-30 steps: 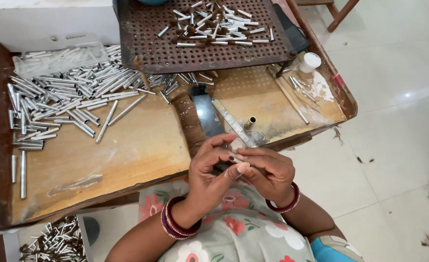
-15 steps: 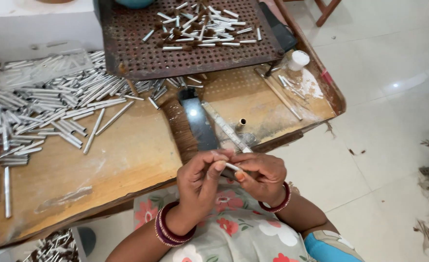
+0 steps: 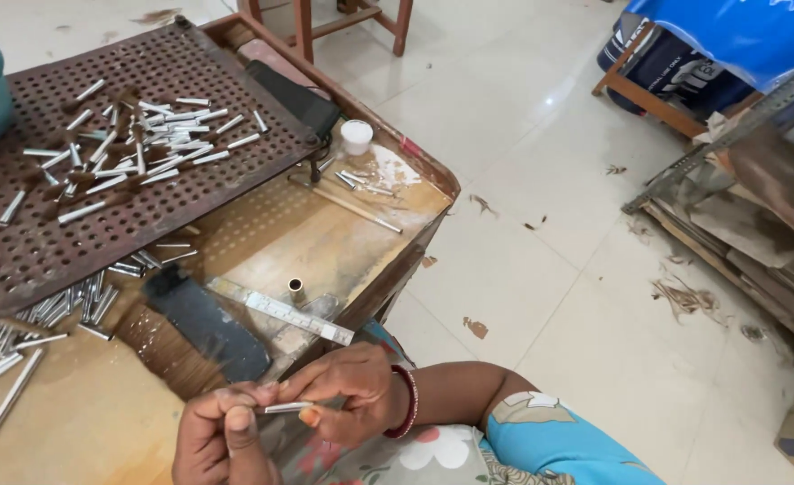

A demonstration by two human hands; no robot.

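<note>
Swinging right since the earlier frame, the view now takes in far more of the pale tiled floor [image 3: 541,162] and pushes the wooden work table [image 3: 325,242] to the left; the big heap of metal tubes that lay across the table before is mostly cut off at the left edge. One brown perforated tray [image 3: 47,242] sits on the table, carrying perhaps thirty short silver tubes [image 3: 145,135], though they overlap too much for a sure count. Below it lie one dark flat block [image 3: 204,328], one pale ruler [image 3: 280,310], one small upright brass ring [image 3: 296,287] and, farther back, one white-capped bottle [image 3: 357,136]. Both hands have stayed together over the lap as before. The left hand [image 3: 222,436] and the right hand [image 3: 352,395] each pinch an end of one thin silver tube [image 3: 287,408], held level between the fingertips, just off the table's near edge
</note>
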